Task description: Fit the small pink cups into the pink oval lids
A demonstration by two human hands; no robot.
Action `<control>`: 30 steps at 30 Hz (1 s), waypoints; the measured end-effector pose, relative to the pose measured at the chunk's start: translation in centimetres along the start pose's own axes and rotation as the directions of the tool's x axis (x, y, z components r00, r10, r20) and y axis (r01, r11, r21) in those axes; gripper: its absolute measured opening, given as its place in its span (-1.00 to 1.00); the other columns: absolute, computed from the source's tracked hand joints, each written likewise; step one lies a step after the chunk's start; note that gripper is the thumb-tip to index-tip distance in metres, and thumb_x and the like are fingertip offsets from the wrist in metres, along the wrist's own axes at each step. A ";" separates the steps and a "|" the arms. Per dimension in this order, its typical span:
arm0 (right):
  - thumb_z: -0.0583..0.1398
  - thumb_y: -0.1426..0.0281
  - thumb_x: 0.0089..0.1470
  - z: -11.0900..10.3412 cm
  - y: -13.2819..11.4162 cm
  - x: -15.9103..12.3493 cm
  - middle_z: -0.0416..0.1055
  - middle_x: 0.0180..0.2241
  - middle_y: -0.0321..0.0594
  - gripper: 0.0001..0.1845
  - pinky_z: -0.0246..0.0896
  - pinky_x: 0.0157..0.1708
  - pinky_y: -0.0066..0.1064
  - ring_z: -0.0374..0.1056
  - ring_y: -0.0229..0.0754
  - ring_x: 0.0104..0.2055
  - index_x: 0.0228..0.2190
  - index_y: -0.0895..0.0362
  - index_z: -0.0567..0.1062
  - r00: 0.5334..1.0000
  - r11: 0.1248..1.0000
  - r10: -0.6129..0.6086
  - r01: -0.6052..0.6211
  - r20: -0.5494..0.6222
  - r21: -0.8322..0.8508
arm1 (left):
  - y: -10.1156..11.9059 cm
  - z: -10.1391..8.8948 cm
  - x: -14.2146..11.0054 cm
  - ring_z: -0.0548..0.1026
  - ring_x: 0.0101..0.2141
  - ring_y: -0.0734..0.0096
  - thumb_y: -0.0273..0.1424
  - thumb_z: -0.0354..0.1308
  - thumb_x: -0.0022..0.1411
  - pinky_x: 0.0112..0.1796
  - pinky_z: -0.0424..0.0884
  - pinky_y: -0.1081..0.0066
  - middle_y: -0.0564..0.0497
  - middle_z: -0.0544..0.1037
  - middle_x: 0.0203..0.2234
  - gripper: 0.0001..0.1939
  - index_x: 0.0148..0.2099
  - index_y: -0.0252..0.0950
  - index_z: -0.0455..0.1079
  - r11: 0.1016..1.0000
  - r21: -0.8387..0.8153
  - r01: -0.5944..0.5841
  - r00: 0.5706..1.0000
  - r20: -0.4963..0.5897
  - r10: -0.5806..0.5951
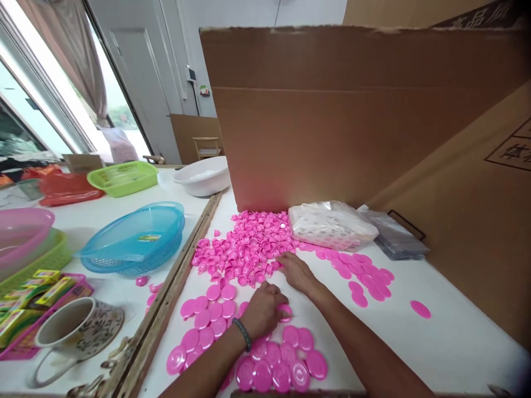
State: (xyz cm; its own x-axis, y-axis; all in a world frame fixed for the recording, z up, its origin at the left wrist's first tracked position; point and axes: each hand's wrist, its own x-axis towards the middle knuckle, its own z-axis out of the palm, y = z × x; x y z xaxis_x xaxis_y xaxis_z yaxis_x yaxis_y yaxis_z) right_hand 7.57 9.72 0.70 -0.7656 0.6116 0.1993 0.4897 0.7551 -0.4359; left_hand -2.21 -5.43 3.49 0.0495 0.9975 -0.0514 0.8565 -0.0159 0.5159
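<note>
Pink discs (pixel 215 310) lie on a white table (pixel 394 342), left hand (pixel 263 310) at one, right hand (pixel 295 271) at small pink cups (pixel 251 240); whether either grasps anything, I cannot tell. Dragging either hand could scatter discs.

1 floral mug (pixel 97 331) | blue basket (pixel 171 240) beyond | white basin (pixel 204 183) | gathered curtain (pixel 81 52)

The left hand (pixel 262 312) partly covers the pink discs (pixel 316 365), the lower edge crops the left forearm (pixel 211 359) and right forearm (pixel 357 342), the left edge crops the pink basin (pixel 22 229), the right edge crops the carton lettering (pixel 519 152), and the grip of the right hand (pixel 295 272) and contents of the plastic bag (pixel 332 224) cannot be determined.
</note>
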 end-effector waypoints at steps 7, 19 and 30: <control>0.17 0.29 0.08 0.0 1.8 -3.7 0.44 -0.34 -0.17 -0.80 0.15 -0.31 -0.41 0.34 -0.17 -0.30 -0.31 0.15 0.52 0.970 0.967 0.240 -0.236 -0.037 0.098 | -1.3 0.2 -0.4 0.37 -0.26 0.35 -0.31 0.16 0.13 -0.23 0.26 0.43 -0.03 0.51 -0.39 -0.82 -0.41 -0.29 0.49 0.992 -0.086 0.088 0.995 0.046 -0.085; 0.07 0.35 0.17 -2.9 6.3 -12.7 0.48 -0.28 -0.16 -0.75 0.21 -0.18 -0.38 0.35 -0.18 -0.23 -0.34 0.15 0.54 0.858 0.908 0.419 -0.397 -0.297 0.133 | 0.6 1.7 4.4 0.36 -0.45 0.44 -0.31 0.21 0.06 -0.46 0.07 0.49 0.04 0.47 -0.49 -0.84 -0.38 -0.30 0.36 0.992 0.027 0.125 0.991 0.037 -0.126; 0.04 0.43 0.18 -1.2 4.5 -15.9 0.40 -0.29 -0.18 -0.76 0.22 -0.25 -0.43 0.30 -0.20 -0.23 -0.30 0.10 0.52 0.966 0.961 0.236 -0.248 -0.105 -0.124 | 2.4 4.1 6.3 0.40 -0.31 0.36 -0.39 0.15 0.11 -0.33 0.16 0.44 -0.04 0.50 -0.33 -0.82 -0.20 -0.30 0.41 0.996 0.000 0.089 0.995 -0.041 -0.089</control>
State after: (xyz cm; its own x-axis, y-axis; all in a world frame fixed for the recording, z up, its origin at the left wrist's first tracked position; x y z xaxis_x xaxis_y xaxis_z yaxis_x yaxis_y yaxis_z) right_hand 22.46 3.69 -3.36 -0.5804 0.7937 0.1819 0.7120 0.6031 -0.3596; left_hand 2.24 0.52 0.85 -0.0480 0.9969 -0.0615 0.8574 0.0728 0.5094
